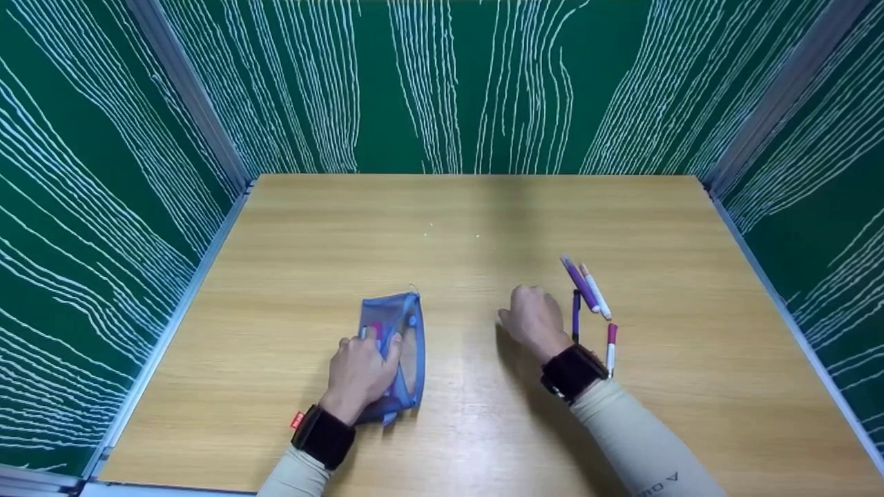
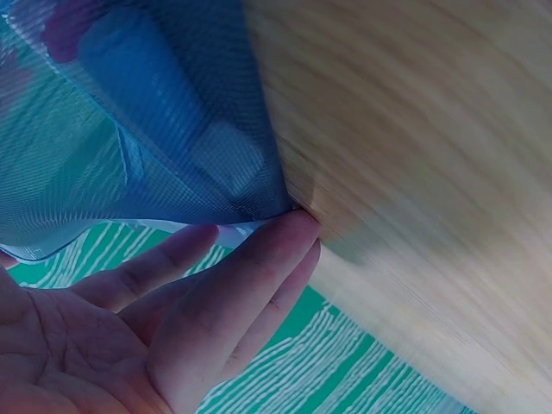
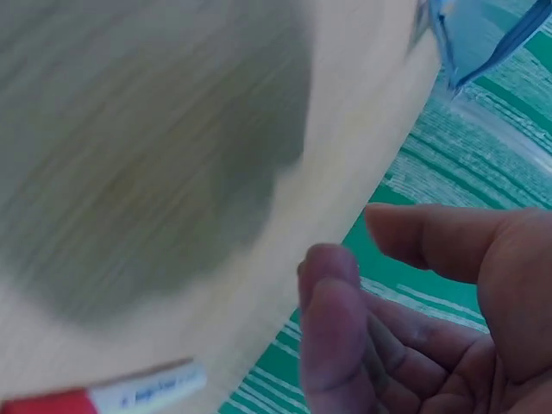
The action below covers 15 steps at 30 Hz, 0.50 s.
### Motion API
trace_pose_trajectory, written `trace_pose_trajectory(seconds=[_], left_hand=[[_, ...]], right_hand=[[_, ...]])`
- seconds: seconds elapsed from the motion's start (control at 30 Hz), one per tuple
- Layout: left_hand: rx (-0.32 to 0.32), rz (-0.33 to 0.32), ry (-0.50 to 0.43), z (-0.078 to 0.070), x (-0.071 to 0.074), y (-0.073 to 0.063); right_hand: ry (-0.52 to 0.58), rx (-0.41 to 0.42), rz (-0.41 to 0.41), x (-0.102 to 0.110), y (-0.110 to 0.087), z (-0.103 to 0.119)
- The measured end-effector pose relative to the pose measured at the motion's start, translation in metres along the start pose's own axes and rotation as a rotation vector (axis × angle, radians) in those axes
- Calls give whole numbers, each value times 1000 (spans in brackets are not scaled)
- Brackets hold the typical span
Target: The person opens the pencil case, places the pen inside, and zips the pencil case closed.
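Observation:
My left hand grips a blue mesh pencil pouch by its left side, the thumb lying across its top. Through the mesh in the left wrist view, a light blue shape and a magenta piece show inside the pouch. My right hand hovers over the table to the right of the pouch with its fingers loosely bent. In the right wrist view its thumb and fingers stand apart with nothing between them.
Right of the right hand lie a purple marker, a white marker, a dark purple pen and a white marker with a magenta cap. Small white specks dot the wooden table. Green white-striped panels surround it.

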<state>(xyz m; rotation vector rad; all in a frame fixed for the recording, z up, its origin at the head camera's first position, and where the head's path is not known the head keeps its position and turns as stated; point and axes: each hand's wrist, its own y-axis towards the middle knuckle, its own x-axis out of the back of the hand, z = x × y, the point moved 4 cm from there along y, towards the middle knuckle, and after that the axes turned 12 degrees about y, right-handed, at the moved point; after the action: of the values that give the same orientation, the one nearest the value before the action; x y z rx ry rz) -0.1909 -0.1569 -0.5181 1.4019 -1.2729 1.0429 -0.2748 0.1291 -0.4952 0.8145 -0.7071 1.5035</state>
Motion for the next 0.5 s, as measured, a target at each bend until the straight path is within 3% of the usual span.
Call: trace_pose_trajectory(seconds=[0.5], left_hand=[[12,26,3,1,-2,1]], right_hand=[[-139,-31,-20,34,9,-38]])
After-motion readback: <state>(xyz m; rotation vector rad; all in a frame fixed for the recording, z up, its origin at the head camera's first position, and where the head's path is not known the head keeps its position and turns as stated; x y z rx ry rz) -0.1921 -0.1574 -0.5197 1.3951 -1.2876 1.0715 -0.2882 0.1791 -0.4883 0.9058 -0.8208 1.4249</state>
